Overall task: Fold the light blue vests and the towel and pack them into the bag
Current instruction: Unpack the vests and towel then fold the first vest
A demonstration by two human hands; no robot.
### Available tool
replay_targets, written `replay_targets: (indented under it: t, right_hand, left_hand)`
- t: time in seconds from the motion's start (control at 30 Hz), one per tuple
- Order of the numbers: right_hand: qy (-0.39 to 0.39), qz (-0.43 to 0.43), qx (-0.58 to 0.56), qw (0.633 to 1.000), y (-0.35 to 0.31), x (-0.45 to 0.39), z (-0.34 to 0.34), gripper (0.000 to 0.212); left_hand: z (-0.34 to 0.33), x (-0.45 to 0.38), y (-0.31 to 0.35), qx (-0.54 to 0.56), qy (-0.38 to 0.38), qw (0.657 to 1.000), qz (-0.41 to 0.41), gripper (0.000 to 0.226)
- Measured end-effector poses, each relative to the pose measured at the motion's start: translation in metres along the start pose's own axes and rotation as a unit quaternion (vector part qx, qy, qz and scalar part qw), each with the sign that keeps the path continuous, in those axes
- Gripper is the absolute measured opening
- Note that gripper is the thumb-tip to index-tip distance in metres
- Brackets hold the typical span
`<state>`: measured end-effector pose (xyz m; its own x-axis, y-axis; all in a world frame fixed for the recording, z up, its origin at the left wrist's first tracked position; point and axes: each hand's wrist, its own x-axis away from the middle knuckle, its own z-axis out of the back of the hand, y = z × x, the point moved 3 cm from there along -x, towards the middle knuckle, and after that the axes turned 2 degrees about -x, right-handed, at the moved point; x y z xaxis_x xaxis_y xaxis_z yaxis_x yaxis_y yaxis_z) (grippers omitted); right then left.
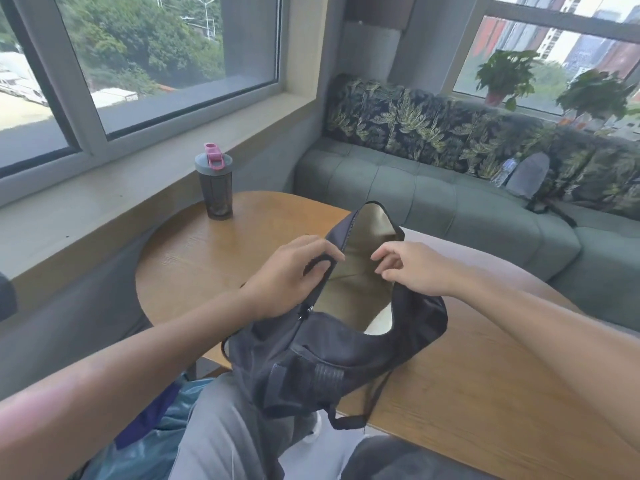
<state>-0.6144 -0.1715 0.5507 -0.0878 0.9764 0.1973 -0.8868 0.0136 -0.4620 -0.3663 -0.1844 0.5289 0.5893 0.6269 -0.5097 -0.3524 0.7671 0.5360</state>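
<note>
A long oval wooden table [485,393] carries a dark navy fabric bag [332,355] with a tan lining at its near edge, partly hanging over toward the person's lap. The bag's long axis runs away from the camera, its unzipped mouth gaping upward. Both hands sit at the mouth, one on each side. The left hand [287,275] pinches the left rim and its black strap, fingers curled closed on the fabric. The right hand [412,268] hovers at the right rim with fingers loosely bent; whether it grips the edge is unclear. Both forearms reach forward. A dark shaker bottle with a pink lid [214,181] stands well apart at the table's far left.
</note>
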Motion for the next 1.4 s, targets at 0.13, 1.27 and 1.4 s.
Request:
replay_targets:
  t: [0.13,1.27,1.4]
  right_hand:
    - [-0.013,-0.012,0.131,0.991,0.007,0.008,-0.001,0.044]
    - [0.036,-0.394,0.074,0.916,0.218,0.279,0.097,0.090]
    - [0.009,-0.397,0.007,0.918,0.218,0.297,0.098,0.035]
  left_hand:
    - [-0.032,-0.010,0.018,-0.074,-0.203,0.975,-0.049,0.026]
    - [-0.300,-0.291,0.190,-0.382,-0.472,0.755,-0.248,0.081]
    - [-0.346,-0.309,0.225,-0.447,-0.482,0.680,-0.324,0.074]
